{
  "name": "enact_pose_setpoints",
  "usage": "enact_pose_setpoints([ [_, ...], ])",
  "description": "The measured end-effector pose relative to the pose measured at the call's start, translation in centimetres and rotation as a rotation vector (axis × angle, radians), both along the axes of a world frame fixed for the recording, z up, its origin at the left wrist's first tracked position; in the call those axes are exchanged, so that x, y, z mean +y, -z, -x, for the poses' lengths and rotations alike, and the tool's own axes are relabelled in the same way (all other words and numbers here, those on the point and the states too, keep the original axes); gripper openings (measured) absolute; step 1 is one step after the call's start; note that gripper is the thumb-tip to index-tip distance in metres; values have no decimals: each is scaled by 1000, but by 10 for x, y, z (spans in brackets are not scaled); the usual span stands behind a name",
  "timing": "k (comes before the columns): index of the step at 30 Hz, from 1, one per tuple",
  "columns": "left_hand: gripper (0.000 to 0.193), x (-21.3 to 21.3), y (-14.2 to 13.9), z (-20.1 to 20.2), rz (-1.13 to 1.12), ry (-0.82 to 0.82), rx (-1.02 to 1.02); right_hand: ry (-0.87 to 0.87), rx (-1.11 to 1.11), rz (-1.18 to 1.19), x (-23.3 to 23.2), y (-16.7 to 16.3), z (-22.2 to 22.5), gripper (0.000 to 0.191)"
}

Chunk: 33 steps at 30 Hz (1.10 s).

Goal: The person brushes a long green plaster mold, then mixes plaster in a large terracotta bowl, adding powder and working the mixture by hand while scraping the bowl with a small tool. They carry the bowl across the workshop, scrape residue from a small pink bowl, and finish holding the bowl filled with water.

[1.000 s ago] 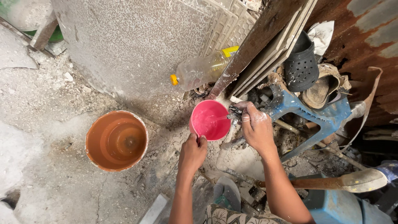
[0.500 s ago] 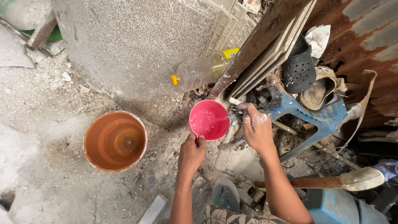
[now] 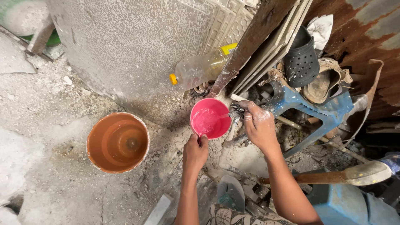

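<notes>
Just right of the frame's centre, a small pink cup (image 3: 210, 117) is held over the dusty ground (image 3: 54, 166). The left hand (image 3: 195, 151) is clamped on its near rim and handle from below, fingers curled tight; the handle itself is mostly hidden under them. The cup holds pale pink liquid, and a thin stream of water enters from its right edge.

The right hand (image 3: 259, 125), dusted white, is closed around a small tap (image 3: 236, 109) just right of the cup. The fitting is largely covered by the fingers, so its shape is hard to make out.

At lower left stands an orange bucket (image 3: 118, 142), well apart from the cup; whether it holds anything is unclear. Above the cup a clear plastic bottle (image 3: 200, 70) with a yellow cap lies tilted against a speckled grey slab (image 3: 133, 46), its far end hidden behind a leaning wooden plank (image 3: 254, 41). At upper right a black perforated clog (image 3: 301, 58) and a worn sandal (image 3: 323, 85) rest on a blue plastic frame (image 3: 321, 112), partly buried in clutter. A wooden handle (image 3: 333, 176) crosses the lower right, its end cut off by the frame edge.
</notes>
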<state>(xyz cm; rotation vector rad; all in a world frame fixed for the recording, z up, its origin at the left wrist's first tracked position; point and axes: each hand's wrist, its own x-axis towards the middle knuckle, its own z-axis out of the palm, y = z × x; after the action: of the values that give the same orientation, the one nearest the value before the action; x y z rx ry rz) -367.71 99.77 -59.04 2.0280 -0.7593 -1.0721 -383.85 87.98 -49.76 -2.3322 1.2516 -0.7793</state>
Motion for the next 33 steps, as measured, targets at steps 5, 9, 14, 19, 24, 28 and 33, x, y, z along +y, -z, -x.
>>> enact_pose_setpoints([
  [5, 34, -1, 1, 4, 35, -9, -3, -9, -14, 8, -1, -1, 0, 28],
  [9, 35, -2, -4, 4, 23, 2, -40, -10, -14, 5, 0, -3, -1, 30],
  [14, 34, -1, -8, 5, -62, -12, 83, 13, -15, -15, 1, -3, -1, 30],
  [19, 33, 0, -4, 6, 27, -33, -7, -6, -72, -17, 1, -3, -1, 32],
  [24, 34, 0, 8, 7, -22, -52, -21, -10, -62, -8, 2, -3, -1, 31],
  [28, 32, -1, 27, 11, 36, -89, -40, -5, -45, -4, 1, -3, -1, 32],
  [33, 35, -4, 51, 14, 13, -108, -70, -8, -52, -12, 2, -5, -1, 32],
])
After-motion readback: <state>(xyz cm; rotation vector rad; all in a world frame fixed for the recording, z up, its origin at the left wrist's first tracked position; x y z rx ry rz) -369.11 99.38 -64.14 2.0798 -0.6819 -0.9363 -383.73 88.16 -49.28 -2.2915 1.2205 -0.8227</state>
